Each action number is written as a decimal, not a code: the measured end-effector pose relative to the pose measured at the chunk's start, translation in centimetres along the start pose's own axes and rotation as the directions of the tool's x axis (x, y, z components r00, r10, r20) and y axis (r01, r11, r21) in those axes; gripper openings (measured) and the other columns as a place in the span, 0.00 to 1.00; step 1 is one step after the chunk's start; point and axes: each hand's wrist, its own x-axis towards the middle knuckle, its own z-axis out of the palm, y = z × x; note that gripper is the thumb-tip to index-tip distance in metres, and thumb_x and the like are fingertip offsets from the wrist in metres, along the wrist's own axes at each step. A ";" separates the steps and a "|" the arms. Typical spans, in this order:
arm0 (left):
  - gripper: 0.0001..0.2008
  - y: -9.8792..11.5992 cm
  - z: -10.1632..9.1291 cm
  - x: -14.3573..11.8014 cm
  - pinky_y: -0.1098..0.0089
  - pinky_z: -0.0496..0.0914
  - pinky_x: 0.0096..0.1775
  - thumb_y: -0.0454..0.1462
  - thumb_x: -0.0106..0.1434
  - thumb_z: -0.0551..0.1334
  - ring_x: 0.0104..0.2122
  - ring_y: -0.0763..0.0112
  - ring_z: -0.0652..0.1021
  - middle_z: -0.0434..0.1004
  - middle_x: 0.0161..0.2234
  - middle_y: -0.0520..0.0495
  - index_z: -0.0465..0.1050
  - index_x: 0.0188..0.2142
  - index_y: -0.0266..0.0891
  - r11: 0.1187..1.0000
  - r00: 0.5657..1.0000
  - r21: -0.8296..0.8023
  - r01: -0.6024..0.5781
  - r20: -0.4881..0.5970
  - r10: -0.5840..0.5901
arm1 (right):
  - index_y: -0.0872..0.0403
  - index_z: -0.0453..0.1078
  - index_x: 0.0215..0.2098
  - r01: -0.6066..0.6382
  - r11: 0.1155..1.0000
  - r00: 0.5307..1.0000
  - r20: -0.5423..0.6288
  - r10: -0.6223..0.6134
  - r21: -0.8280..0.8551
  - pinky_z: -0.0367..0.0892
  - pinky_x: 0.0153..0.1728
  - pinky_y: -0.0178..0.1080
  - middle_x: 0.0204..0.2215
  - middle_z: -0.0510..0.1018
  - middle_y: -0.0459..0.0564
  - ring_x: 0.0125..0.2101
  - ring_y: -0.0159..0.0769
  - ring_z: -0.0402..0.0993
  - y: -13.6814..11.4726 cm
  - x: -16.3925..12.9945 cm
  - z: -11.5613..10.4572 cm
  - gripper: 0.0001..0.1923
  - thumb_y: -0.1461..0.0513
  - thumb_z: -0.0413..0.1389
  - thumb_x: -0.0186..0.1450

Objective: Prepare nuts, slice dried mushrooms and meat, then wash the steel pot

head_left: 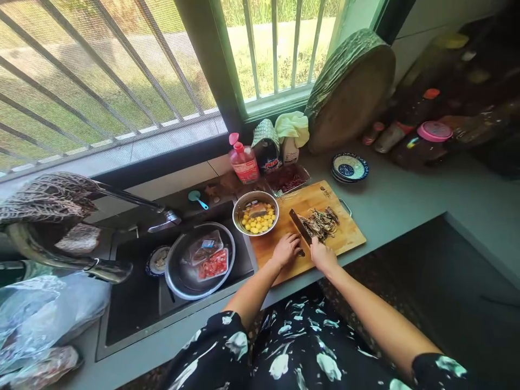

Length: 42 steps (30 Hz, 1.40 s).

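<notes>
chopped strips [320, 222] lie on the cutting board [349, 233]; steel bowl [255, 212] left of it, sink [134, 303] further left.

Steel bowl [255, 212] of yellow balls at left end of board. Black sink [134, 303] holds large steel basin [179, 271] with 2 sealed packets. Pink bottle [243, 160] against window ledge; tray of red strips [289, 179] beside it. Blue-patterned dishes [350, 167] stacked on grey counter [406, 200]. Round wooden block [350, 89] leans upright in corner. Plastic bags [44, 319] far left.
</notes>
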 end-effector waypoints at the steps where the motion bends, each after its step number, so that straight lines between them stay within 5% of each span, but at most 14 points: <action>1: 0.16 -0.1 0.1 0.2 0.60 0.57 0.53 0.39 0.58 0.56 0.52 0.63 0.61 0.64 0.50 0.43 0.65 0.47 0.39 1.000 1.000 0.007 -0.007 0.013 0.007 | 0.58 0.55 0.42 0.013 1.000 1.000 -0.001 -0.013 0.000 0.63 0.30 0.37 0.28 0.74 0.57 0.31 0.41 0.74 -0.1 0.0 -0.1 0.12 0.60 0.36 0.65; 20: 0.15 0.5 1.9 -1.1 0.61 0.61 0.51 0.39 0.59 0.55 0.51 0.62 0.62 0.65 0.47 0.43 0.65 0.44 0.36 0.991 0.996 0.109 0.084 -0.038 -0.080 | 0.58 0.54 0.41 0.071 0.997 0.996 0.061 -0.069 -0.024 0.64 0.31 0.38 0.29 0.74 0.58 0.32 0.40 0.74 -1.0 3.3 -0.9 0.10 0.64 0.35 0.65; 29: 0.12 1.0 1.4 -1.7 0.63 0.61 0.50 0.38 0.59 0.55 0.49 0.64 0.64 0.66 0.45 0.44 0.65 0.42 0.37 0.989 0.997 0.124 0.077 -0.028 -0.074 | 0.59 0.51 0.45 -0.019 0.999 1.000 0.021 0.020 -0.033 0.63 0.32 0.38 0.30 0.74 0.59 0.33 0.41 0.74 1.8 3.1 -0.2 0.14 0.59 0.37 0.66; 37: 0.23 1.3 1.9 -0.8 0.56 0.51 0.55 0.44 0.59 0.54 0.57 0.62 0.54 0.56 0.56 0.45 0.57 0.53 0.41 0.972 0.998 0.234 -0.030 0.053 0.018 | 0.58 0.54 0.43 0.045 0.997 0.999 0.008 -0.044 -0.069 0.64 0.31 0.38 0.28 0.74 0.57 0.31 0.41 0.74 1.1 4.0 -0.6 0.13 0.60 0.37 0.65; 42: 0.24 1.2 3.6 -0.9 0.60 0.51 0.56 0.45 0.61 0.50 0.58 0.63 0.53 0.54 0.57 0.45 0.56 0.54 0.37 0.962 0.997 0.270 0.041 0.045 -0.055 | 0.59 0.54 0.43 0.004 0.998 1.000 -0.021 -0.005 -0.062 0.64 0.31 0.38 0.29 0.74 0.57 0.32 0.41 0.74 1.1 4.1 -0.6 0.13 0.60 0.37 0.65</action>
